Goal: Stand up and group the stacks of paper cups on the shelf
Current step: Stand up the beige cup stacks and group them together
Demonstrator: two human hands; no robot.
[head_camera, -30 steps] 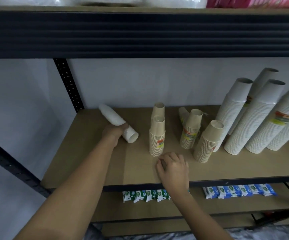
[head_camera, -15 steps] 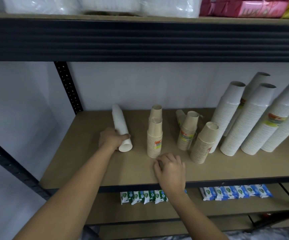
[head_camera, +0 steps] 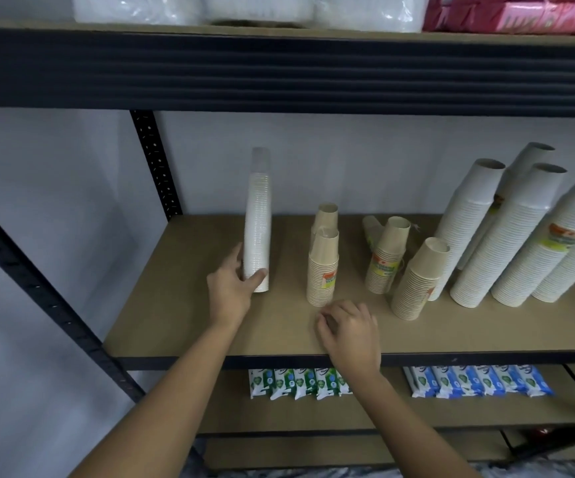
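Shelf holdings, near to far.

1. Your right hand (head_camera: 348,327): rests on the tan wooden shelf board (head_camera: 175,322) by its near edge, fingers loosely curled, nothing seen in them.
2. Your left hand (head_camera: 234,288): left of centre, gripping the base of item 3, thumb across its near side.
3. Tall slim stack of white paper cups (head_camera: 258,229): upright on the shelf, alone at the left.
4. Short stacks of brown paper cups (head_camera: 322,270): centre, just beyond your right hand. Several stand upright but loosely spaced, and the rightmost one leans.
5. Large stacks of white paper cups (head_camera: 506,236): far right, grouped, tilted rightward.

Progress, as judged: item 3 stands, yet sits well apart from item 5, its likely group. Item 4 is not yet gathered. Grouping remains mostly undone.
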